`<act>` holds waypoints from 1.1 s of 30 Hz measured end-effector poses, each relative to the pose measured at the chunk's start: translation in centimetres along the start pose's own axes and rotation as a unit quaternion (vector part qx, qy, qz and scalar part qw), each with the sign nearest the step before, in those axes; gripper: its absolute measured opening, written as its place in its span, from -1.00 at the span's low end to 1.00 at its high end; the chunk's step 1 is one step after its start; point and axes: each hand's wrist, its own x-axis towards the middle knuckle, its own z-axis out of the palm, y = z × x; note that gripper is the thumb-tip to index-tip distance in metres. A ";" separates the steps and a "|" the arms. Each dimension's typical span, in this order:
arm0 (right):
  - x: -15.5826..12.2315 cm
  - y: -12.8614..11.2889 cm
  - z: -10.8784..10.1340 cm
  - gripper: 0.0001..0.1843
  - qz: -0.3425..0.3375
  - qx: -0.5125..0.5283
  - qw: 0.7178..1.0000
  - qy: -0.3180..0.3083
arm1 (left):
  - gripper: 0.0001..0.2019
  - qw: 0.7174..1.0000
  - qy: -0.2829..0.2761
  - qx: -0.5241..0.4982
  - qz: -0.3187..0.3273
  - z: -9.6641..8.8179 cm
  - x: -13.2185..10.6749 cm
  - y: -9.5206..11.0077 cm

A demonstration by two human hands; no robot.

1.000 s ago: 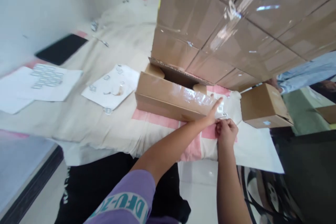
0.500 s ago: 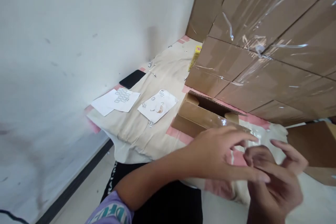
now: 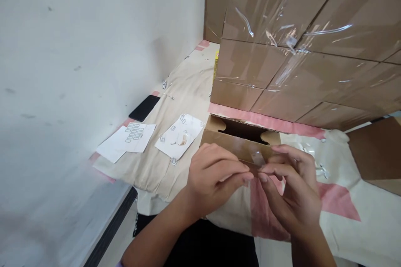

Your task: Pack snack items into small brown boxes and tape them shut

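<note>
Side by side in front of a small open cardboard box (image 3: 233, 144), my two hands almost meet at the fingertips. Thumb and fingers of my left hand (image 3: 216, 175) are pinched together on a small piece of clear tape (image 3: 247, 182), which is hard to see. My right hand (image 3: 293, 187) pinches at the same spot, its other fingers curled close to the box. A shiny clear patch (image 3: 258, 157) shows on the box's front, just above the fingertips. The box's top is open, with a dark inside.
Tall stacked cartons (image 3: 297, 50) in clear wrap stand behind the box. On the cloth (image 3: 175, 104) lie a white sheet with small outlined labels (image 3: 178, 137), more label sheets (image 3: 125, 142) and a black phone (image 3: 144, 108). Another carton (image 3: 376, 150) is at the right; a wall (image 3: 94, 50) borders the left.
Both hands have moved left to the front of the small box, and their fingertips have drawn together into pinches. The view has shifted a little to the right.
</note>
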 end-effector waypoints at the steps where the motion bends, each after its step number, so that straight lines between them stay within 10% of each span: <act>1: 0.0 0.0 -0.1 -0.80 -0.011 -0.007 1.000 -0.002 | -0.81 0.999 -0.001 -0.024 -0.026 0.1 0.1 -0.1; 4: 0.1 -0.2 0.0 -0.80 -0.040 -0.019 0.999 -0.005 | -0.54 0.987 -0.054 -0.080 -0.130 0.3 0.3 -0.4; 6: 0.2 -0.4 0.2 -0.80 -0.045 -0.024 0.999 -0.007 | -0.70 0.980 -0.082 -0.081 -0.161 0.4 0.3 -0.4; 11: -0.1 -1.7 0.2 -0.88 0.069 0.071 0.994 -0.046 | -0.95 0.996 -0.045 0.040 0.059 0.2 -0.6 1.3; 14: -0.6 -1.8 -0.3 -0.68 0.162 0.056 0.982 -0.081 | -0.90 0.996 -0.038 -0.028 0.070 0.1 -1.6 3.2; 19: 0.2 1.2 -1.1 -0.54 0.039 -0.166 0.981 0.091 | -0.81 0.986 -0.057 -0.139 -0.079 -0.4 -1.6 3.0; 25: 3.0 5.9 0.1 -0.59 0.001 -0.216 0.968 -0.127 | -0.87 0.915 -0.315 -0.067 -0.244 -3.2 6.2 -1.7; 33: 2.8 8.0 1.6 -0.65 -0.010 -0.176 0.983 -0.054 | -0.83 0.878 -0.397 -0.063 -0.258 -2.9 13.7 -6.4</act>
